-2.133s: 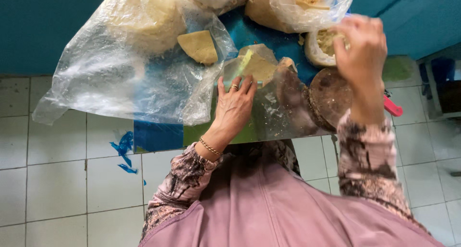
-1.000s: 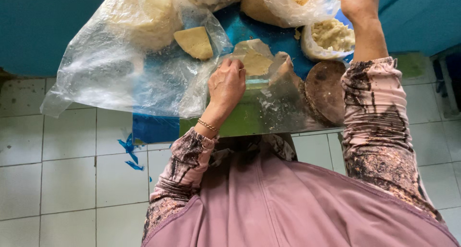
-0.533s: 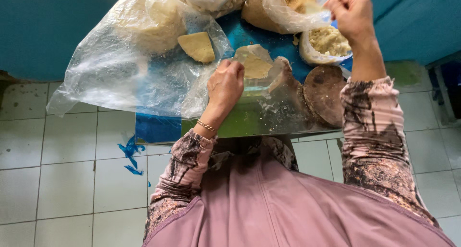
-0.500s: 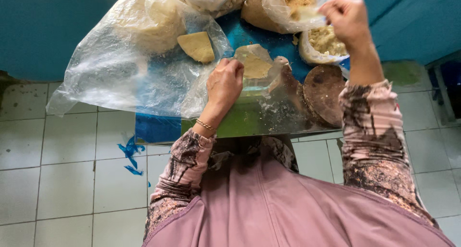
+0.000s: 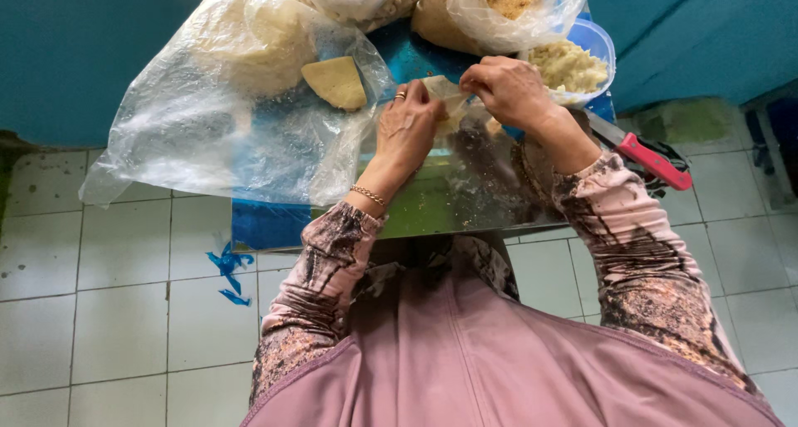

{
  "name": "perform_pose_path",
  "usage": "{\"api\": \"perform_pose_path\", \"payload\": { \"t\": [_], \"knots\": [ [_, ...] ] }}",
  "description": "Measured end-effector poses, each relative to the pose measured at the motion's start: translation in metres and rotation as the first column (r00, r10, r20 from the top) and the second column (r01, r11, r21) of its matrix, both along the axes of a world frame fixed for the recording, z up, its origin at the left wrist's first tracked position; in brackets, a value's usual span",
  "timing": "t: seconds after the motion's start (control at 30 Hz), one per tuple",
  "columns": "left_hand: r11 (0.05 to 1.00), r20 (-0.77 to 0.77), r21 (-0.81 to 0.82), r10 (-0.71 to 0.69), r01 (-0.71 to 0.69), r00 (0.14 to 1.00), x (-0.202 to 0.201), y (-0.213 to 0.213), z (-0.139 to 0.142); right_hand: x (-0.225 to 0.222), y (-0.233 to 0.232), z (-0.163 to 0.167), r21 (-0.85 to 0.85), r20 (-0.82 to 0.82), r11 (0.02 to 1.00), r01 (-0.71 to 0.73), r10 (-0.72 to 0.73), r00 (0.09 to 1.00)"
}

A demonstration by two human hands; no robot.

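Head view: I see my left hand [image 5: 407,132] and right hand [image 5: 509,90] meeting over the bench [image 5: 432,203], fingers [image 5: 475,81] of both pinched on the thin pale wrapper [image 5: 442,95] stretched between them. A tub of filling [image 5: 573,61] sits just beyond the right fingers.

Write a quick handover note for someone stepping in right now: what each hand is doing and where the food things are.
Left hand: fingers pinch the near edge of the pale thin wrapper.
Right hand: fingers grip the same wrapper from the far side, over the work surface.
Around: tub of pale filling just beyond the right hand; a tan wedge under the clear plastic bag to the left; red-handled knife to the right.
Done: wrapper in both hands.
Left: whether filling is inside it cannot be seen.
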State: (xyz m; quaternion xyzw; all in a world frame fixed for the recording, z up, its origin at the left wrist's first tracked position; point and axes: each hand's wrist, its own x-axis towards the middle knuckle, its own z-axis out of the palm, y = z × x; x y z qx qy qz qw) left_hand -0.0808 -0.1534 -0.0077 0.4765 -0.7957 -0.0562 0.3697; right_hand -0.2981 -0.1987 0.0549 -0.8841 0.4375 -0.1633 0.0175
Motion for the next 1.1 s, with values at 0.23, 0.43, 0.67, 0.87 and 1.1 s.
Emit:
{"api": "perform_pose_path", "payload": {
  "t": [0.23,0.43,0.67,0.87,1.1],
  "knots": [
    [0.999,-0.041,-0.052,-0.004,0.002,0.999,-0.005,-0.002,-0.009,0.001,0.001,0.001,-0.095,-0.069,0.992,-0.081,0.075,0.995],
    [0.994,-0.044,-0.103,-0.029,0.024,0.999,-0.006,-0.001,-0.009,0.0,0.001,0.001,-0.149,-0.116,0.983,-0.103,0.086,0.989],
    [0.992,0.029,-0.127,0.014,-0.01,0.999,0.001,0.001,-0.008,-0.001,0.003,0.004,-0.153,-0.127,0.983,-0.101,0.082,0.989],
    [0.996,0.026,-0.089,0.018,-0.016,1.0,0.006,0.008,0.003,-0.005,-0.001,0.006,-0.154,-0.102,0.982,-0.108,0.093,0.99],
    [0.995,-0.232,0.098,0.007,0.016,0.973,0.024,0.029,-0.004,-0.066,-0.041,0.024,-0.013,0.141,0.996,-0.088,0.089,0.986]
  ]
}}
